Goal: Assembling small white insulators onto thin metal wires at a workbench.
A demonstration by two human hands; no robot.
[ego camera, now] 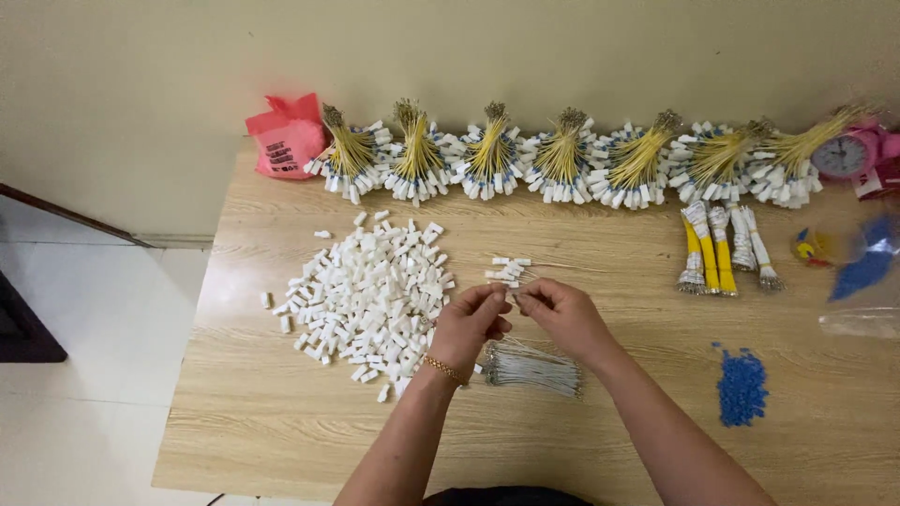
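- Both hands meet right in the middle of the frame, fingertips almost touching each other.
- Left hand (472, 323) is curled nearly closed, thumb and fingers pinched on something tiny. Looks like a small white connector piece (509, 295), but it's mostly buried under the fingers so I can't say for sure.
- Right hand (562, 314) is pinched the same way, fingers tucked in around the other side of that little piece. There may be a thin wire in there too, too fine to make out.
- Just left of the hands sits a big pile of white plastic pieces (370, 295) on the desk (281, 422).
- A small bunch of white pieces (506, 270) lies just above the hands.
- A bundle of thin grey wires (532, 365) lies below the hands, partly covered by the left wrist.
- Along the top of the frame, a row of yellow wire bundles (562, 155) runs against the wall.
- Right edge is blurry: a clear bag with blue bits (867, 272), cut off by the frame.
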